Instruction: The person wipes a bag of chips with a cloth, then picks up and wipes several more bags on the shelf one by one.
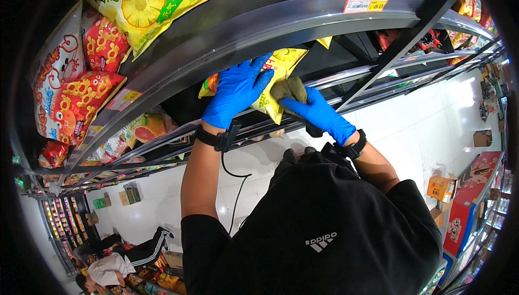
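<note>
My left hand (239,88), in a blue glove, grips the upper part of a yellow chip bag (271,99) with a pineapple picture, below a shelf's front edge. A crumpled olive-brown cloth (292,92) is in my right hand (320,112), also blue-gloved, and lies against the bag's right side. Part of another chip bag (209,85) shows left of my left hand. My fingertips behind the bag and cloth are partly hidden.
Chip bags, one a large yellow bag (150,7), stand on the upper shelf (251,31). A diagonal black shelf post (405,39) rises at the right. Two people, one in a white shirt (108,270), are low at the left. An orange carton (441,188) stands at the right.
</note>
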{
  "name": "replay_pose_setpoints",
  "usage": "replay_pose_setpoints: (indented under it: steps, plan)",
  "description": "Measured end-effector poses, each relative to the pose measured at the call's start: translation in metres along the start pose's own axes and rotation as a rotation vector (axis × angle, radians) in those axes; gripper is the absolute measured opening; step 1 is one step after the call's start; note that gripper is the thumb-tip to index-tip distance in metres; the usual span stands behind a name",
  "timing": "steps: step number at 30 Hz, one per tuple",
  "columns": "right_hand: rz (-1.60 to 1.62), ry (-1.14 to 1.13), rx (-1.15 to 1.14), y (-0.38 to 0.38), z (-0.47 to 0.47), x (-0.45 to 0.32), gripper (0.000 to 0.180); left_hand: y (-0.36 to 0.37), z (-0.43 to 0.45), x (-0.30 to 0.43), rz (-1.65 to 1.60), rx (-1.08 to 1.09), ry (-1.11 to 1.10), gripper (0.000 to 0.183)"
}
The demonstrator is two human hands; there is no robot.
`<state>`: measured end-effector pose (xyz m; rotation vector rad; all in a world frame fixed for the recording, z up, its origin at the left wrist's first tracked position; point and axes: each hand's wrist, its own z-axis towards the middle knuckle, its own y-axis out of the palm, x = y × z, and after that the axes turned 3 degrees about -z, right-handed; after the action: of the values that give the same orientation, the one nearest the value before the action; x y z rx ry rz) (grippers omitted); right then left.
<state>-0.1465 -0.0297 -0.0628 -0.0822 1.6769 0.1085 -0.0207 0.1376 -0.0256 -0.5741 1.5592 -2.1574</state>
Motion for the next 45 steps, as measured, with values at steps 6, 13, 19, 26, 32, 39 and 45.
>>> replay_pose_setpoints:
  steps: [6, 13, 19, 26, 32, 39, 45]
  plan:
    - [-0.223, 0.007, -0.119, -0.003, -0.004, -0.014, 0.035, 0.004, -0.001, -0.001, 0.052, 0.054, 0.03, 0.049]
    - [-0.502, 0.028, -0.096, -0.007, 0.007, -0.024, 0.033, 0.001, 0.002, -0.001, -0.063, -0.052, -0.013, 0.048]
    - [-0.419, -0.041, 0.111, -0.022, 0.019, -0.024, 0.03, -0.001, 0.006, 0.002, -0.146, -0.06, -0.039, 0.048]
    - [-0.557, 0.062, -0.158, -0.017, 0.008, -0.045, 0.032, -0.002, 0.007, 0.0, -0.188, -0.167, -0.089, 0.05]
    - [-0.627, 0.092, -0.216, -0.007, 0.006, -0.048, 0.032, -0.004, 0.011, 0.001, -0.184, -0.181, -0.079, 0.049]
    - [-0.554, 0.046, -0.029, -0.024, 0.02, -0.035, 0.026, -0.001, 0.011, 0.0, -0.187, -0.113, -0.032, 0.05]
    - [-0.642, 0.029, -0.048, -0.025, 0.021, -0.043, 0.028, -0.005, 0.01, 0.002, -0.182, -0.151, -0.071, 0.049]
